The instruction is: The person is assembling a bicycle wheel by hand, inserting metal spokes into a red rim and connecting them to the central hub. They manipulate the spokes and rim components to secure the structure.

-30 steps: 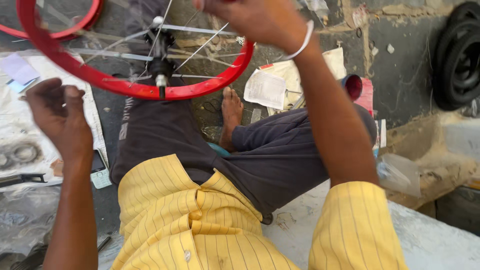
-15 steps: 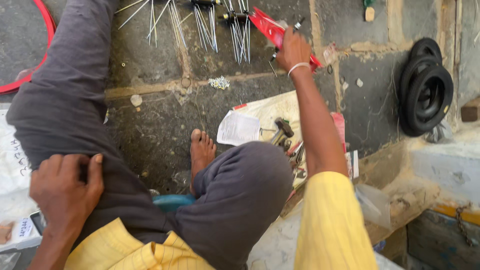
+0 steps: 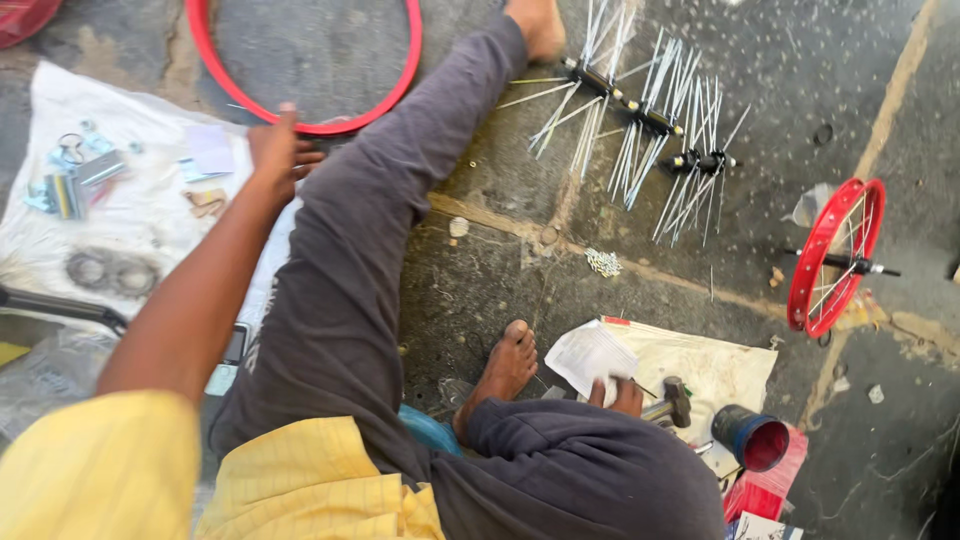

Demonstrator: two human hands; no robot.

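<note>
My left hand [image 3: 283,150] reaches out over my left leg and closes on the near edge of a bare red wheel rim [image 3: 398,80] lying flat on the stone floor. My right hand [image 3: 617,396] is mostly hidden behind my right knee. Only its knuckles show, beside a folded white paper [image 3: 592,357] and a hammer [image 3: 672,402]. Whether it holds anything is hidden. A red spoked wheel [image 3: 832,256] stands on edge far right, out of reach of both hands.
Three hubs with loose silver spokes [image 3: 640,110] lie fanned at the top. A white sheet [image 3: 130,215] on the left carries small metal parts and bearings. A dark tin with a red inside [image 3: 752,438] stands by my right knee. My bare feet rest on the floor.
My right hand has let go of the red spoked wheel, which now stands at the right, and has dropped beside my knee. My left hand left my thigh and reached the bare rim.
</note>
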